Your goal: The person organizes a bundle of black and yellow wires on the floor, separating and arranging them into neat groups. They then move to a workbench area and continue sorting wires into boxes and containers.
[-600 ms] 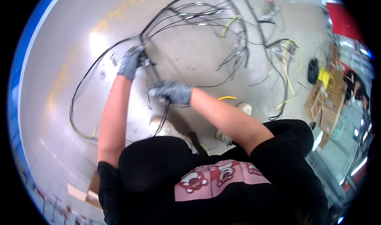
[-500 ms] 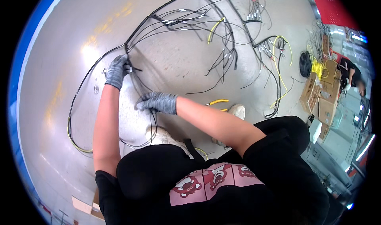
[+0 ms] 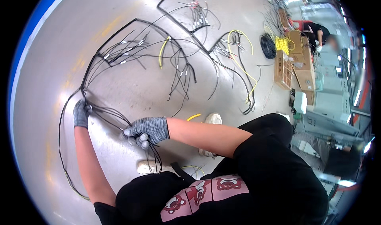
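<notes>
A black wire harness [image 3: 91, 66] with many thin branches lies across the floor in front of me. My left hand [image 3: 82, 113], in a grey knit glove, is closed around it just below a junction. Several loose black wires [image 3: 113, 113] run from there toward my right hand [image 3: 147, 130], also gloved. Its fingers are closed around these wires, and their far ends hang down past it near my shoe. One long black cable [image 3: 60, 129] curves from the junction round the outside of my left forearm.
A second black harness [image 3: 194, 36] with yellow wire lies farther right. A yellow handle [image 3: 193, 117] rests by my right shoe [image 3: 213, 119]. Cardboard boxes [image 3: 303, 68], a black cable coil [image 3: 268, 46] and a yellow coil [image 3: 282, 45] stand at right, where another person [image 3: 313, 29] bends over.
My left hand has drawn the harness nearer and to the left. My right hand has moved lower, closing around the wires, which now stretch between both hands. The view has also shifted.
</notes>
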Motion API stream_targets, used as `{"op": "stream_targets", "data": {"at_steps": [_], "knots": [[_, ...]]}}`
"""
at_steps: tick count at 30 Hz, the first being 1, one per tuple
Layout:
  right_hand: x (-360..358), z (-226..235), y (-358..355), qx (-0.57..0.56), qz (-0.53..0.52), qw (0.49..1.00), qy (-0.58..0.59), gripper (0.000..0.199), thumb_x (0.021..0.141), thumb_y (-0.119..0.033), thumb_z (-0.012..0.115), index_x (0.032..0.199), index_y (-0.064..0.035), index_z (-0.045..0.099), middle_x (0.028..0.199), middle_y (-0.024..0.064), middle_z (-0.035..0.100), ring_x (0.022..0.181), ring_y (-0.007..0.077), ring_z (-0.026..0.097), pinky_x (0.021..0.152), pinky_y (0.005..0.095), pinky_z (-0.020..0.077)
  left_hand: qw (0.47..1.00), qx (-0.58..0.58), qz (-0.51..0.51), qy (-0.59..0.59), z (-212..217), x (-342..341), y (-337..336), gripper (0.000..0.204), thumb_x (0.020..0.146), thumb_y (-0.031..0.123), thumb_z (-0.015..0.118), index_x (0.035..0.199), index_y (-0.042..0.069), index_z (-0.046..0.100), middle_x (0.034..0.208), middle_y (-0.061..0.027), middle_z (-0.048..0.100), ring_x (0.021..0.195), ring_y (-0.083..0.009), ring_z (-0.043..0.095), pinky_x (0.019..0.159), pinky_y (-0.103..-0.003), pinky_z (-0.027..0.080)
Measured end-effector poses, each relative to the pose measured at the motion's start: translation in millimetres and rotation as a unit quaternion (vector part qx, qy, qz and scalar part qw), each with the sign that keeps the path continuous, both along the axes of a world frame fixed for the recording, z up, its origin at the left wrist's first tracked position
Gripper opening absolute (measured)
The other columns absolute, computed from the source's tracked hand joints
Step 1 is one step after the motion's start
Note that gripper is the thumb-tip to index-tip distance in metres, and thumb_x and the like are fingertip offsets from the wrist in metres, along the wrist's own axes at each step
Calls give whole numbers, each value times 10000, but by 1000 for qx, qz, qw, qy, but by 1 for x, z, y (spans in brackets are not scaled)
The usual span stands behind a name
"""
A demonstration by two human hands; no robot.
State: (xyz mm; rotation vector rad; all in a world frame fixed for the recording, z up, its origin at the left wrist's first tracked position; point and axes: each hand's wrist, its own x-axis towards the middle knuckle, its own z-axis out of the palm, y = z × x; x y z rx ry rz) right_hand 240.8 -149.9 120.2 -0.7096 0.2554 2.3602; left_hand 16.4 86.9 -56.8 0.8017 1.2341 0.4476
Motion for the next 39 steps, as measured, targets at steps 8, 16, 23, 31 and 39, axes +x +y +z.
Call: {"op": "stream_targets", "data": {"at_steps": [8,16,23,31,39], "knots": [[1,-41,-101,174,382,660,-623,202,837,-214,585,860,-16,554,665,79,597,649,172,617,589,335,482,999,-4,-18,40,-31,14,-20,161,875,247,604,896,88,583,595,10,523,452,-93,491,387,-220,448],[8,3,-91,-143,-120,981,-46,176,919,-203,520,977,-38,503,672,27,521,555,118,548,447,224,452,996,-43,47,64,-22,13,-4,136,859,222,616,887,89,609,572,9,525,451,-103,496,404,-231,459],[46,81,-24,-11,-177,982,-70,348,859,-254,611,1108,-37,506,758,35,571,567,71,559,384,169,409,994,-104,43,-13,-39,4,16,128,851,227,608,894,108,628,686,18,580,568,-98,521,496,-230,436],[-23,-90,-181,77,98,813,-569,410,840,-131,588,1205,6,459,980,109,575,778,151,569,655,297,497,999,14,-4,44,-24,27,-8,140,879,226,599,854,91,576,617,1,523,459,-86,486,375,-226,441],[-45,-117,-177,35,209,747,-631,526,831,-96,562,1310,-26,354,976,168,572,854,269,602,757,350,497,998,16,-32,42,-12,33,-15,143,889,227,586,846,91,577,609,6,536,454,-86,494,386,-216,445]]}}
